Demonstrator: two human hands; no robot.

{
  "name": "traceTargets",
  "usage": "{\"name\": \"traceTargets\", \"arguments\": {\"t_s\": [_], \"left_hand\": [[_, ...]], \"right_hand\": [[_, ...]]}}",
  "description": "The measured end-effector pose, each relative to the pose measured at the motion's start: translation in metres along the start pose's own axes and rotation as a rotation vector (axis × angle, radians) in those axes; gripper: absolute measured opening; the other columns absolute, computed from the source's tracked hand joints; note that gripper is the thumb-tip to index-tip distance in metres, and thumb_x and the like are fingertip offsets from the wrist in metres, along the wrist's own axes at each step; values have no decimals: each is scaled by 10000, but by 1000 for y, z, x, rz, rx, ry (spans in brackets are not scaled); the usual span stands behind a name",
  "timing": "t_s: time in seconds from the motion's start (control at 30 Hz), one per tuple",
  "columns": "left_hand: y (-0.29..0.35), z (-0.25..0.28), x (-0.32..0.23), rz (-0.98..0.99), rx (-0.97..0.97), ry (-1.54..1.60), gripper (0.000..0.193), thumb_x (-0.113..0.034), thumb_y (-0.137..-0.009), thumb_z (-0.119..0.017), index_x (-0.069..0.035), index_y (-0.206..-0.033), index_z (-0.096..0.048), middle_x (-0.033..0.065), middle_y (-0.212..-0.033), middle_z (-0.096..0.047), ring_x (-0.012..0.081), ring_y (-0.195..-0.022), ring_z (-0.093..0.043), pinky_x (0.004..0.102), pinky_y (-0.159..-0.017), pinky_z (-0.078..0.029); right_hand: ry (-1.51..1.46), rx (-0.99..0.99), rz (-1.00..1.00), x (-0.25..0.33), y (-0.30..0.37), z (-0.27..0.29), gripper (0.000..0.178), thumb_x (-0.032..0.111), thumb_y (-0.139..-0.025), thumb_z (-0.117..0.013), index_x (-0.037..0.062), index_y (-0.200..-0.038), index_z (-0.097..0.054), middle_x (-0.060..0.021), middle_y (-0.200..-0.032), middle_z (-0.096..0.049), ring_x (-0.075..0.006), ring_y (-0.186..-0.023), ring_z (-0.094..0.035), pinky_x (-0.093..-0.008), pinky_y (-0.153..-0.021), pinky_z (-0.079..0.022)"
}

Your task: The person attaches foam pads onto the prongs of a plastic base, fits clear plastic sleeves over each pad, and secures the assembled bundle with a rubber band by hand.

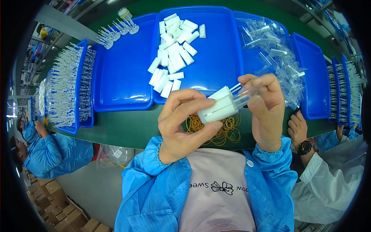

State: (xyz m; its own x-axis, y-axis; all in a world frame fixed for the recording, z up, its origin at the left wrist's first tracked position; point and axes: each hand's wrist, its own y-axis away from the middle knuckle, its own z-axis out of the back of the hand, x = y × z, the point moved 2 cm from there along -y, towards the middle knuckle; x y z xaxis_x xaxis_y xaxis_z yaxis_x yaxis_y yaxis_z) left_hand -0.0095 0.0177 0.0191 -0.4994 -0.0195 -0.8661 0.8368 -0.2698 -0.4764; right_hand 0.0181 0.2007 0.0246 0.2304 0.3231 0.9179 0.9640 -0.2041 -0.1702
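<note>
My left hand (177, 123) is closed round a bundle of white blocks (219, 105), thumb below and fingers above. Thin white rods stick out from the bundle's right end. Pinched between the thumb and fingers of my right hand (267, 110) is a clear plastic tube (246, 95), set over some of the rods. Its far end is hidden by my fingers. Beneath both hands, a heap of tan rubber bands (228, 133) lies on the green table (123, 129).
Loose white blocks lie in the middle blue tray (220, 50). A right-hand tray holds a pile of clear tubes (280, 63). White stemmed parts (71, 85) crowd racks at left. A co-worker's hand (297, 129) rests by the table edge at right; another person (54, 152) sits at left.
</note>
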Motion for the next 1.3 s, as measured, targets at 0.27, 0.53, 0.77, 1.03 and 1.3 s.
{"name": "traceTargets", "arguments": {"t_s": [0.27,0.53,0.77,1.03,1.3], "left_hand": [[-9,-2,-5,26,24,-57,277,1,-609,-719,-34,-882,-686,80,-960,-557,142,-786,-580,241,-636,-479],[-13,0,0,160,63,101,252,3,-620,-717,-40,-867,-692,64,-936,-557,124,-757,-578,226,-594,-475],[-17,-2,-13,-75,44,-169,270,-12,-604,-746,-55,-867,-702,63,-913,-567,126,-719,-566,227,-542,-463],[-19,-5,-10,-141,-22,-244,221,-32,-602,-735,-47,-818,-688,71,-872,-575,142,-657,-567,250,-526,-463],[-10,-9,-19,-300,42,-380,200,-40,-627,-708,-19,-819,-661,98,-866,-581,181,-736,-579,277,-614,-477]], "right_hand": [[24,7,22,6,3,-3,359,119,-749,-756,32,-994,-508,-113,-974,-585,-177,-955,-555,-319,-885,-393],[296,47,182,11,9,7,401,125,-722,-780,23,-1003,-513,-141,-1075,-543,-143,-889,-577,-292,-859,-416],[203,-35,131,12,9,3,395,120,-724,-778,16,-991,-506,-153,-1094,-536,-131,-839,-585,-292,-866,-413],[214,-22,176,1,7,6,382,105,-729,-771,23,-985,-501,-112,-975,-593,-192,-1010,-539,-324,-875,-408],[107,-27,98,4,11,2,369,94,-733,-765,32,-994,-512,-97,-929,-605,-207,-1023,-537,-340,-887,-407]]}}
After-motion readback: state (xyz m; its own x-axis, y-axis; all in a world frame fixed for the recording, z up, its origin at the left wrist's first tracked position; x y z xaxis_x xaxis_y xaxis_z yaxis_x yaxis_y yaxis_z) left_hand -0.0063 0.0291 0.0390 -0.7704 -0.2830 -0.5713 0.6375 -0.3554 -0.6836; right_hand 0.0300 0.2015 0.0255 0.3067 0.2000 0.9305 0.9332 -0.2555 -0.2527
